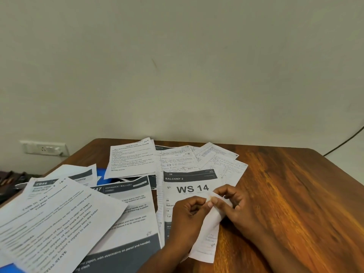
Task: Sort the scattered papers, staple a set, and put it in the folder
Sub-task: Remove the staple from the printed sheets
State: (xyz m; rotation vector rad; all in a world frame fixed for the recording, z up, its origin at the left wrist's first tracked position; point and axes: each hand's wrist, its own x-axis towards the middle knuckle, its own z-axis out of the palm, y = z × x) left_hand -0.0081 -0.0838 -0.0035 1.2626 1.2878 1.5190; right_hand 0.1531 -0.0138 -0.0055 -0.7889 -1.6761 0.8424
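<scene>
Papers, thin white printed sheets point(126, 209), lie scattered flat left of and beyond both hands on the glossy brown wooden table point(291, 194). Left hand point(187, 215) and right hand point(236, 205) pinch a narrow folded white paper strip point(206, 241) between curled fingers. Blue plastic folder point(101, 177) peeks out far left.

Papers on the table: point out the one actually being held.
The narrow folded slip at the front. The left hand and right hand pinch its top end; every other sheet lies flat and untouched.
</scene>
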